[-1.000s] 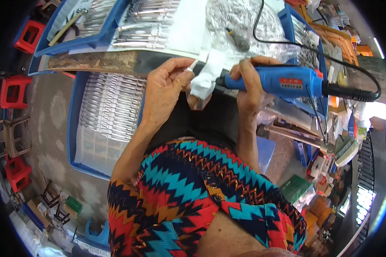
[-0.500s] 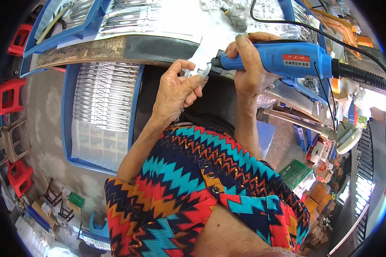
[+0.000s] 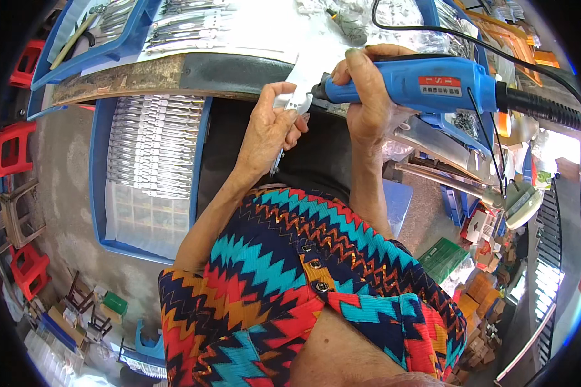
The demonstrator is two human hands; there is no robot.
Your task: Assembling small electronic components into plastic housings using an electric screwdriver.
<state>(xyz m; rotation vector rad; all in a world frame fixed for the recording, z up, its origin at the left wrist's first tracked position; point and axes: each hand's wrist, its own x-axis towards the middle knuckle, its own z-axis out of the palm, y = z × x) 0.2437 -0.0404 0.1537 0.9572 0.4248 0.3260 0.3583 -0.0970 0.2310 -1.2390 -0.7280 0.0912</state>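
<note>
My left hand [image 3: 268, 134] pinches a silvery metal fitting [image 3: 298, 101] with small holes, just in front of the bench edge. A thin end of metal shows below that hand, and the rest is hidden in the palm. My right hand [image 3: 370, 97] is wrapped round a blue corded electric screwdriver [image 3: 419, 85], held nearly level. Its dark nose points left, at the fitting; whether the tip touches it I cannot tell. In the blue tray [image 3: 99, 187] to the left lie rows of similar long metal pieces [image 3: 152, 145].
On the bench [image 3: 122, 80], more metal strips [image 3: 190, 29] lie on white sheeting beside a blue bin [image 3: 110, 48]. The screwdriver's black cable [image 3: 445, 32] loops across the upper right. Clear plastic bags [image 3: 400, 29] are heaped at the back. Red stools [image 3: 13, 148] stand far left.
The fitting has turned in my left hand, so its holed face shows and a thin end sticks out below the hand. The screwdriver has shifted slightly left.
</note>
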